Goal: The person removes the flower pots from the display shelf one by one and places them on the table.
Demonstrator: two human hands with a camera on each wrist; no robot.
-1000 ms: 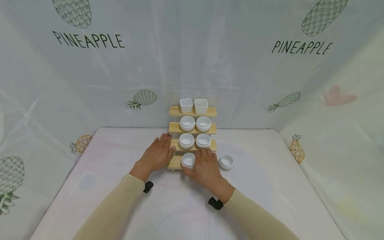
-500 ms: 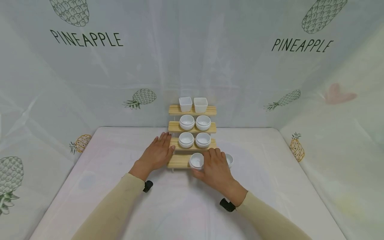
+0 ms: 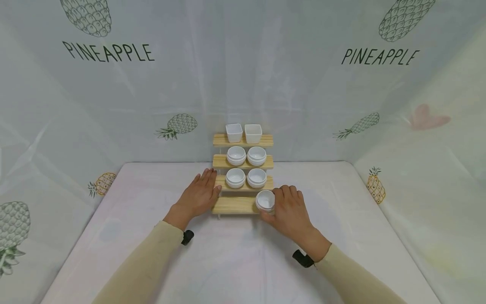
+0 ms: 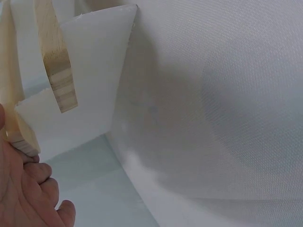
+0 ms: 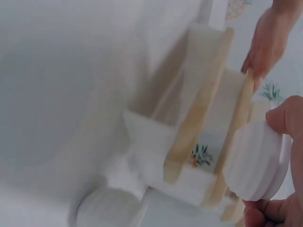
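A stepped display stand with pale wooden shelves and white side panels stands at the table's back. My right hand holds a white round ramekin between thumb and fingers, over the right end of the lowest shelf. In the right wrist view this ramekin is tilted away from the shelf boards. My left hand rests along the stand's left side, fingers extended. In the left wrist view its fingertips lie right at a shelf end.
Several white round ramekins fill the two middle shelves in pairs. Two white square cups stand on the top shelf. A loose ramekin sits on the table beside the stand, hidden by my right hand in the head view.
My right hand has carried the ramekin rightward, from the middle of the lowest shelf to its right end. The loose ramekin is now covered by that hand. My left hand stays put.
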